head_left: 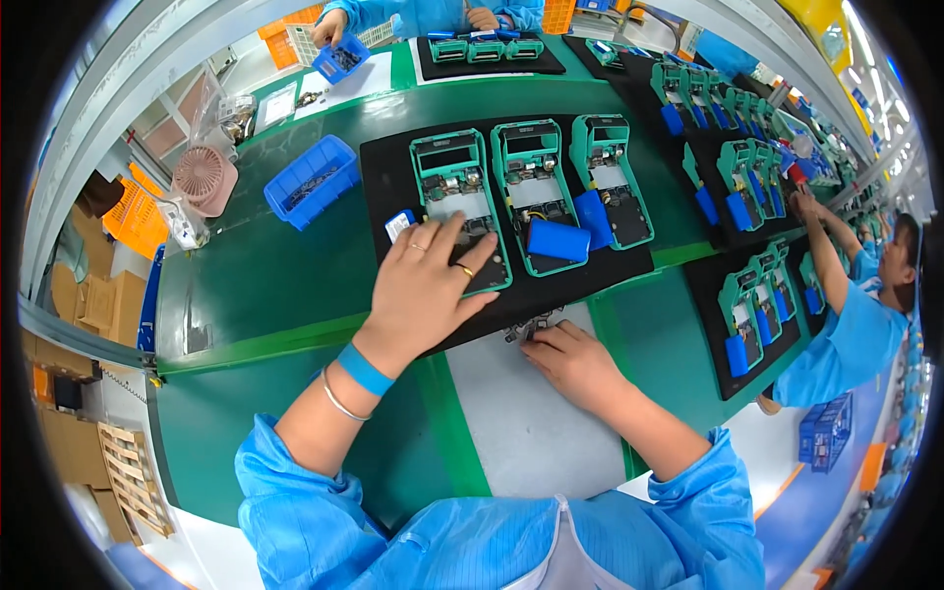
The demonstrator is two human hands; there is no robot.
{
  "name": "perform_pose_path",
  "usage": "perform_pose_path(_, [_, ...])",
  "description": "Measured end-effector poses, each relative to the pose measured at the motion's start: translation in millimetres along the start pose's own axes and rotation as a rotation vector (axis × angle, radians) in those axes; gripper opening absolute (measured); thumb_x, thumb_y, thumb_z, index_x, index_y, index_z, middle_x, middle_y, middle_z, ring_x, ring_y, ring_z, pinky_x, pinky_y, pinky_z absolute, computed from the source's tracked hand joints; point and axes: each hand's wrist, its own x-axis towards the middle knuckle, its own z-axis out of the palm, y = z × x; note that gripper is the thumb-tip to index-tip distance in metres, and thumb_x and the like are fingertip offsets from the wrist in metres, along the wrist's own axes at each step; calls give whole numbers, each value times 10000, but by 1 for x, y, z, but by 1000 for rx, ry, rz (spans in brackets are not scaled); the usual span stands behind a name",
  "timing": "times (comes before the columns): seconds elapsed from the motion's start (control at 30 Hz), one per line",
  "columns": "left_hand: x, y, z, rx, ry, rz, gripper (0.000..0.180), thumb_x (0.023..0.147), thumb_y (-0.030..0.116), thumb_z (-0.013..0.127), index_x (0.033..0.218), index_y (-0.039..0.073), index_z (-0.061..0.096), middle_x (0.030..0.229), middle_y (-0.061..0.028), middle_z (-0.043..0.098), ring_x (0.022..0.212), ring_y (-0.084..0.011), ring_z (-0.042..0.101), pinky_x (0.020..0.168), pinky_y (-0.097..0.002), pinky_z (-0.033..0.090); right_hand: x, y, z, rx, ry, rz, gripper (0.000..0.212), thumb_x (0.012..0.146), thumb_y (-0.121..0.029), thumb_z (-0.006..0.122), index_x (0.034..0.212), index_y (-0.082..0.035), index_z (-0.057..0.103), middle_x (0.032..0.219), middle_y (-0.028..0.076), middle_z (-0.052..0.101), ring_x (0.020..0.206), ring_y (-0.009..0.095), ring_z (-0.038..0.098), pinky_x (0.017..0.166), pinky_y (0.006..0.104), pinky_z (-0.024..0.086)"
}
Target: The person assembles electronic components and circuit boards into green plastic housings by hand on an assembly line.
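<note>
My left hand (423,275) is spread over the left green device housing (447,202), fingertips on or just above its inner parts; contact cannot be told. A middle housing (531,187) and a right housing (610,177) lie beside it on a black mat (383,162), their insides exposed. A blue battery pack (559,239) rests across the middle one, and a second blue pack (593,218) leans at the right one. My right hand (575,364) has its fingers pinched at small dark metal parts (531,324) by the mat's near edge; what lies between them is hidden.
A blue bin (313,185) with small parts stands left of the mat, near a pink fan (202,177). Across the bench, a person's hand (332,27) holds another blue bin (340,61). At right, a co-worker (846,315) reaches over more mats of housings (752,295).
</note>
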Motion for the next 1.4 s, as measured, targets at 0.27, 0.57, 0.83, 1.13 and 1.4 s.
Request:
perform_pose_path(0.27, [-8,-18,-14,-27,78,-58,650,741,316,806,1327,112,612,1337,-166,521,1233,-356,485,1051,-511,392,7,10,-12,47,-105,-55,212,778,-68,634,989,-82,656,1024,61,628,964,263,619,821,367,545])
perform_pose_path(0.57, [63,55,27,-196,216,134,540,731,246,803,1209,65,632,1216,-131,570,1151,-314,535,969,-442,445,-4,1,-11,-99,-132,-144,144,751,-125,629,881,-69,604,885,70,602,864,254,636,678,355,562])
perform_pose_path(0.83, [84,45,53,-131,110,58,526,857,253,728,1286,23,529,921,-125,616,913,-318,615,919,-449,488,9,-11,-14,-325,-237,-321,62,681,-127,631,711,-76,612,742,62,606,743,217,659,582,316,555])
perform_pose_path(1.13, [58,8,23,33,336,-185,371,784,27,646,1152,64,665,999,-110,647,1045,-289,588,958,-456,427,14,-4,-29,-220,-320,-220,69,710,-114,640,741,-61,611,774,104,640,732,255,675,606,351,578])
perform_pose_path(1.4, [33,30,27,-274,129,26,461,795,264,781,1184,52,652,1296,-173,569,1326,-365,481,1066,-476,442,89,26,-110,0,192,-141,132,745,-23,735,869,-51,701,841,65,653,801,262,663,667,363,557])
